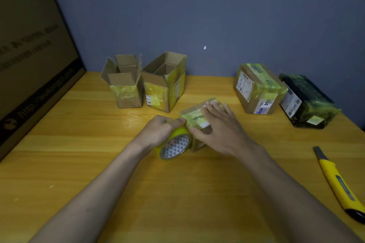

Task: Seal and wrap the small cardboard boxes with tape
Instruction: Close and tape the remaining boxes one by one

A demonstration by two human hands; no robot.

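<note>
While the left hand (pixel 161 129) grips the yellow tape roll (pixel 174 145) against the small cardboard box (pixel 197 118), the right hand (pixel 219 126) lies flat-fingered on top, apparently steadying it on the surface (pixel 98 144).

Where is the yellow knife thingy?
The yellow utility knife lies on the wooden table at the far right of the head view, near the front edge, beside the person's right forearm and apart from the boxes.

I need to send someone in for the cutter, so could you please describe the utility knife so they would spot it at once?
Start at the wooden table and follow its right edge toward the near corner. There lies the utility knife, apart from the boxes, to the right of the right hand. It alone is long and slim, with a yellow body and a grey metal tip.
</note>
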